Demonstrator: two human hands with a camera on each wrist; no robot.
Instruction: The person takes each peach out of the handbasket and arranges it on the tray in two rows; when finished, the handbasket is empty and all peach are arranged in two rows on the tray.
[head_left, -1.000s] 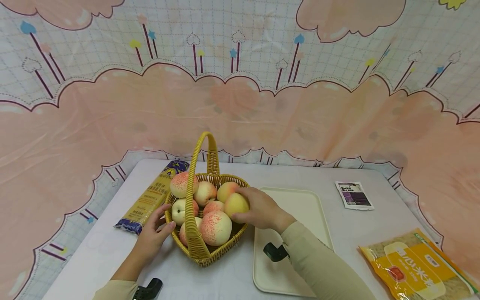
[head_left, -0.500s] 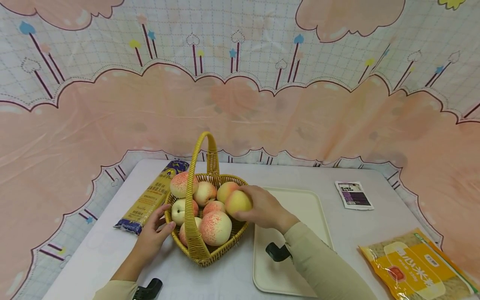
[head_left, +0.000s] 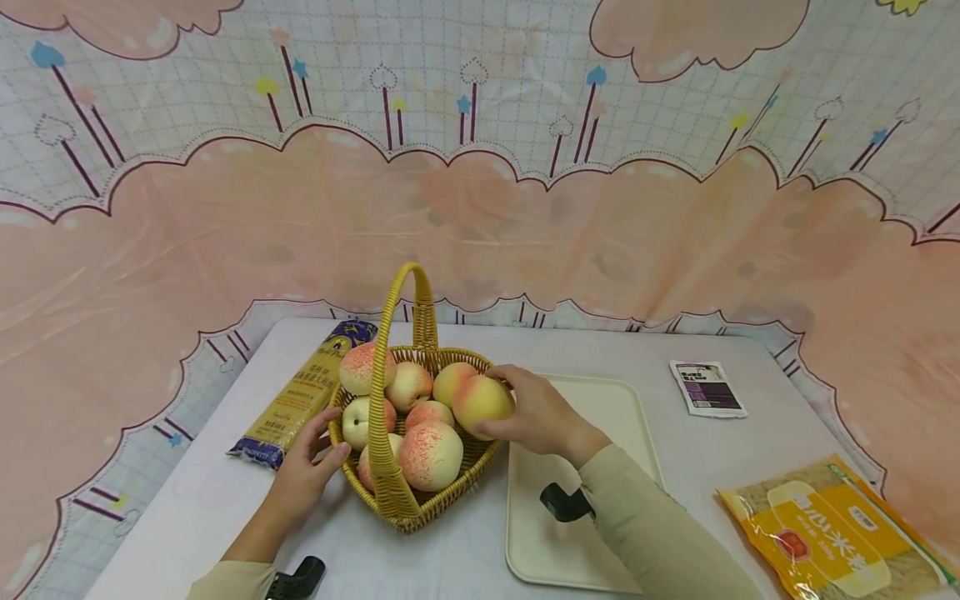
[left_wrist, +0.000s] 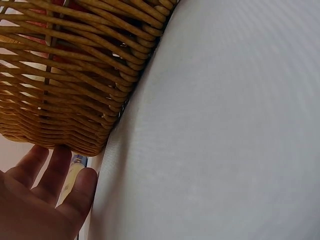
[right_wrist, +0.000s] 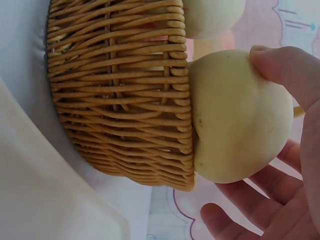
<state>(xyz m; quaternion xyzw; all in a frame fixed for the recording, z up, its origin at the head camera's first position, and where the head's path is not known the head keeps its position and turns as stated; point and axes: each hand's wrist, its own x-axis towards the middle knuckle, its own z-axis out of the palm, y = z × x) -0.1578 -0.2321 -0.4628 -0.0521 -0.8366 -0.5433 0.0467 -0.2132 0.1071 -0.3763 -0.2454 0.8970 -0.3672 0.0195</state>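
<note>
The right hand (head_left: 543, 417) has its thumb and fingers bent round a yellow peach (head_left: 483, 407) at the basket (head_left: 453, 498)'s right rim; whether peach and rim touch is unclear. Other peaches (head_left: 431, 456) crowd the basket to its left, one partly hidden behind it. The handle (head_left: 386, 467) arches over the fruit, left of the held peach. The left hand (head_left: 300, 471), fingers loosely extended and gripping nothing, touches the basket's left side. Beyond that hand lies a spaghetti pack (head_left: 292, 404). A tray (head_left: 536, 550) sits right of the basket, partly covered by the right sleeve (head_left: 652, 517). Farther right lie a sachet (head_left: 708, 390) and an orange bag (head_left: 832, 533).
</note>
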